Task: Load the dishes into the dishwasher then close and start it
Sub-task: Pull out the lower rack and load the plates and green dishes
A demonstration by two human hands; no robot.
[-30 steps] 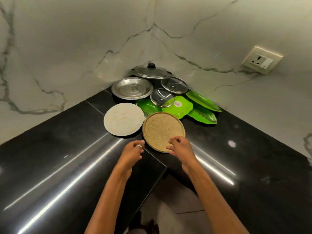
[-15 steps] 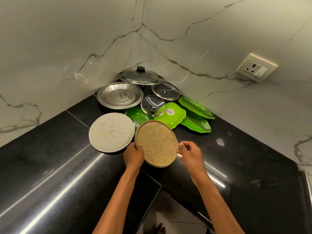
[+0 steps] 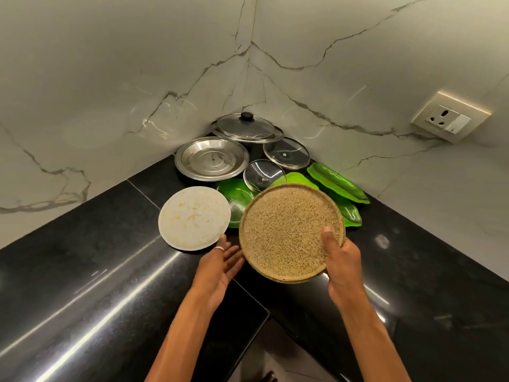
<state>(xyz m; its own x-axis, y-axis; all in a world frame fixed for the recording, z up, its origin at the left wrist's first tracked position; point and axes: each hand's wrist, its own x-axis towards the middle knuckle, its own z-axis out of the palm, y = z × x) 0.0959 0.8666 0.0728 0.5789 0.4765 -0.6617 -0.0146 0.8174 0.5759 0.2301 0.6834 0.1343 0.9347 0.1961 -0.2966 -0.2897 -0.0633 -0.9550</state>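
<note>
A black polished tabletop runs into a corner of white, veined marble wall, and the dishes are bunched in that corner. The speckled brown plate is the one in hand. It is round, so there is no long axis to mind, and it looks lifted clear of the tabletop with its face turned up.

The right hand grips it at the near right rim, with the thumb pressed on the upper face and the other fingers hidden beneath. The left hand lies just beside the plate's near left rim. Its fingers are straight and spread, holding nothing, and I cannot tell whether they touch the rim. The right hand alone seems to carry the plate.

Just left of the brown plate a white plate lies flat, nearest the free left hand. Behind the brown plate, and partly covered by it, are green trays and a small glass lid. Further back sit a steel plate and two larger lids.

No dishwasher is in view, so loading looks barely begun. The plate probably has to come away from the corner, towards the person.
</note>
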